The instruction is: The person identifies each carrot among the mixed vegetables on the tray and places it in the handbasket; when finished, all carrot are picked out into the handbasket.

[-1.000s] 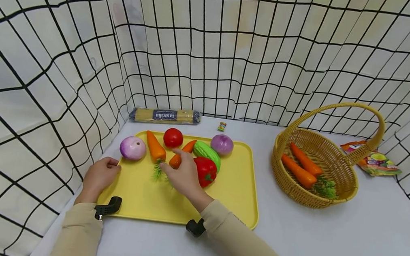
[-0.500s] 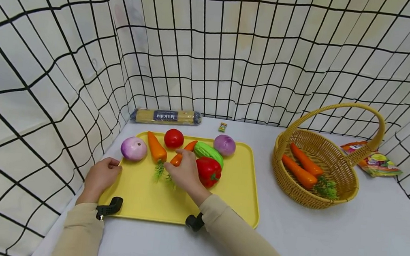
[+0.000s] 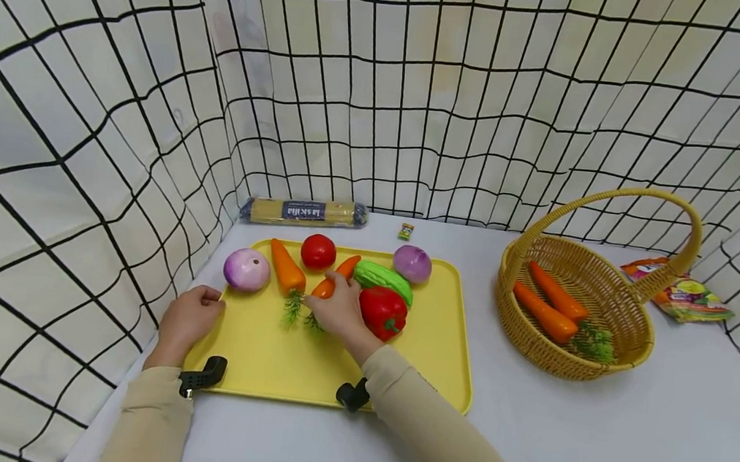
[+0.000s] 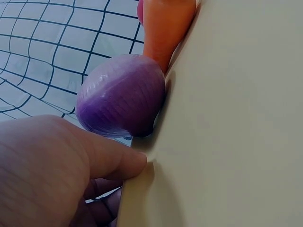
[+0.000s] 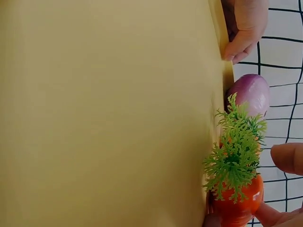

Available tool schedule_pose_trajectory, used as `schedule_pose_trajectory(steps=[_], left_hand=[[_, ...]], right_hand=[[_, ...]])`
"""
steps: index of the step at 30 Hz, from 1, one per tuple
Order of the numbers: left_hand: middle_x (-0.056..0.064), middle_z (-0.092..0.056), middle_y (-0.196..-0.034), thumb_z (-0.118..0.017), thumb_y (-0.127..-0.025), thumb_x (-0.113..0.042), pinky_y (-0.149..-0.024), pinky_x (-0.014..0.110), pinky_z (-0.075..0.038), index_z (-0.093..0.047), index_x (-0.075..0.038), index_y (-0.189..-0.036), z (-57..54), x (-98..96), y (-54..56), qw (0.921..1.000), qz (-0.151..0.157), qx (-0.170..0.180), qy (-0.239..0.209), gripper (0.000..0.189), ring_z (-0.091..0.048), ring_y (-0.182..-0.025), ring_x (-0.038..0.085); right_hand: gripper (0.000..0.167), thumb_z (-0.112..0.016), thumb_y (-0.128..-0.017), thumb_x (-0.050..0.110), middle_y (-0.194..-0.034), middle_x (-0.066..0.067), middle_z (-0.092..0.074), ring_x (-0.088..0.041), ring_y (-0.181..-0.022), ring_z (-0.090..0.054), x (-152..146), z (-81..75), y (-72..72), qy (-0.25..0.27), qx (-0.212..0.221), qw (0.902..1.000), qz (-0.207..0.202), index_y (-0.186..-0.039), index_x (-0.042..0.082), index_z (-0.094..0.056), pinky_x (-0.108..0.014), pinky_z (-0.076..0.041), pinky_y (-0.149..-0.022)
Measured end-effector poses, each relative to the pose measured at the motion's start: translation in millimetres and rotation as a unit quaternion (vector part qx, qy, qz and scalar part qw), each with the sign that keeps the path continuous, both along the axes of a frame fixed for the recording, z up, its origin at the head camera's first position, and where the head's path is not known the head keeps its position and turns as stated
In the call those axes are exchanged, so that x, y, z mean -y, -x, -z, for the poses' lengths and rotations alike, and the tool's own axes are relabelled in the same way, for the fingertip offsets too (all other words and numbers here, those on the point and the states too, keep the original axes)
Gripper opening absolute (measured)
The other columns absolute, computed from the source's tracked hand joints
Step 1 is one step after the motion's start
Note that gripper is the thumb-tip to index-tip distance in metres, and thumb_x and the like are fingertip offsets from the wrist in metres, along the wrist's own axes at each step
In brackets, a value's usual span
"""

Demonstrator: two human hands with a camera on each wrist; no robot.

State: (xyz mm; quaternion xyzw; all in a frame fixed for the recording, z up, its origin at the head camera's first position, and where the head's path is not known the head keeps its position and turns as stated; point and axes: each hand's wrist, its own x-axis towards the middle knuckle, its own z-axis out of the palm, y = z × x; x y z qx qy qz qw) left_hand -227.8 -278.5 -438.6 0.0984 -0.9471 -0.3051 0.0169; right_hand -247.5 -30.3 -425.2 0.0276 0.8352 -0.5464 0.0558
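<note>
The leafy-topped carrot (image 3: pixel 324 288), towards the yellow tray's (image 3: pixel 434 343) far edge, looks light, stiff, slick; its thick crown suits holding. Right hand's (image 3: pixel 341 314) grip straddles it, pinching or not unclear; left hand (image 3: pixel 189 319) pinches the tray's left rim.

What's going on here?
A person's left hand pinches the left rim of a yellow tray, while the right hand grips a carrot just left of a red pepper. Another carrot, a tomato and a long green vegetable also lie on the tray. The basket to the right holds two more carrots.
</note>
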Motion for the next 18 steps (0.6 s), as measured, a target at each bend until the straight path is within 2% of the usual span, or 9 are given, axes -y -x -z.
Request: schedule_pose_trajectory(steps=[5,11,14,18], left_hand=[[0.022,-0.064,-0.106,-0.051,-0.095,-0.023,-0.075,0.041,-0.042,-0.06,0.005,-0.114,0.7,-0.7,0.7,1.0,-0.001,-0.003,0.003,0.035,-0.058,-0.09,0.034],[0.024,-0.064,-0.107,-0.051,-0.095,-0.023,-0.077,0.043,-0.043,-0.06,0.005,-0.114,0.4,-1.0,1.0,1.0,0.0,-0.001,0.002,0.035,-0.058,-0.092,0.035],[0.024,-0.063,-0.108,-0.051,-0.095,-0.023,-0.076,0.043,-0.043,-0.059,0.005,-0.115,-0.5,-1.1,1.0,1.0,0.002,0.003,0.0,0.035,-0.057,-0.091,0.035],[0.024,-0.063,-0.108,-0.051,-0.095,-0.023,-0.077,0.043,-0.043,-0.059,0.006,-0.115,-1.0,-0.9,1.2,1.0,0.003,0.006,0.0,0.036,-0.057,-0.091,0.036]], right_hand=[[0.063,-0.074,-0.084,0.028,-0.15,-0.02,-0.027,-0.033,-0.118,-0.048,-1,0.2,-1.2,-0.009,0.015,0.9998,-0.01,-0.14,0.014,-0.049,-0.042,-0.047,-0.095],[0.06,-0.075,-0.083,0.031,-0.142,-0.018,-0.035,-0.029,-0.107,-0.051,-4,-3.4,-10.7,-0.035,0.037,0.9981,-0.035,-0.136,0.015,-0.05,-0.039,-0.047,-0.091],[0.057,-0.075,-0.083,0.031,-0.14,-0.017,-0.038,-0.028,-0.105,-0.051,-8,-3.9,-16.1,-0.055,0.034,0.9964,-0.054,-0.132,0.016,-0.053,-0.04,-0.047,-0.09],[0.051,-0.077,-0.082,0.028,-0.13,-0.014,-0.046,-0.024,-0.1,-0.05,-14,-2.5,-23.4,-0.079,0.019,0.992,-0.097,-0.127,0.016,-0.056,-0.037,-0.048,-0.085]])
